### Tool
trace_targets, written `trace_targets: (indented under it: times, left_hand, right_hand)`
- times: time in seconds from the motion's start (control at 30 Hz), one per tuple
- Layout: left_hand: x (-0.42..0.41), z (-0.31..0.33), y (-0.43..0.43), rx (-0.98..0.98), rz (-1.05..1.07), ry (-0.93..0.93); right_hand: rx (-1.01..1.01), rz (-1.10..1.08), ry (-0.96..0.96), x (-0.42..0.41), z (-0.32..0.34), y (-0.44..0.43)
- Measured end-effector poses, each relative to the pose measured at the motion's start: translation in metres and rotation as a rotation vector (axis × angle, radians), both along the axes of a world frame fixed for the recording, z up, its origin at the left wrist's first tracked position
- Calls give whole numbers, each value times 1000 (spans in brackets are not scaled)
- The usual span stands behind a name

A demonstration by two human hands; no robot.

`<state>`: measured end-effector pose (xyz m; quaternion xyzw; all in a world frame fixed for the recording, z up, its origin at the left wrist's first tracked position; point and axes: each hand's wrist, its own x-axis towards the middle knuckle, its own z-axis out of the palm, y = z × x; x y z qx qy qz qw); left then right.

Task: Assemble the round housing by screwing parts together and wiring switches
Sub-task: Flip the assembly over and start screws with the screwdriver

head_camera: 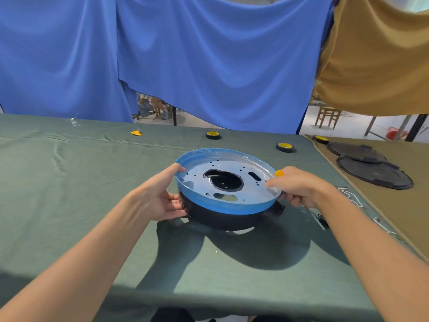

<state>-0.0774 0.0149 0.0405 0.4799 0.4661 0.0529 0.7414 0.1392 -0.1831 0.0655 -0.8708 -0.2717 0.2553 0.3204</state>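
The round housing (222, 205) stands in the middle of the green table. It is a black bowl-shaped base topped by a metal plate (232, 168) under blue film, with a big central hole and several small holes. My left hand (162, 198) grips its left side, thumb over the rim and fingers against the black base. My right hand (299, 189) rests on the right rim with its thumb and fingertips. That hand also holds a screwdriver (313, 217): the yellow handle end sticks out above it and the metal shaft points down toward me.
Three black and yellow rolls (213, 135) (285, 147) (320, 138) lie beyond the housing. Two black round covers (373, 173) sit on the tan cloth at right, with white wires (355, 198) near the seam. A yellow scrap (136, 133) lies at the far left.
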Motion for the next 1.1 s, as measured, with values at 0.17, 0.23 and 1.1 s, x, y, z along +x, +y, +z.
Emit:
trace_targets:
  times: [0.17,0.23,1.1]
  left_hand:
    - [11,-1,-11,-26,-26,-49]
    - [8,-1,-7,-9,-99,-18]
    - [18,25,38,254,-646,374]
  right_hand:
    - [129,-103,101,2,2,0]
    - [149,-124,78,1,0,1]
    - [12,-65,-43,17,-3,0]
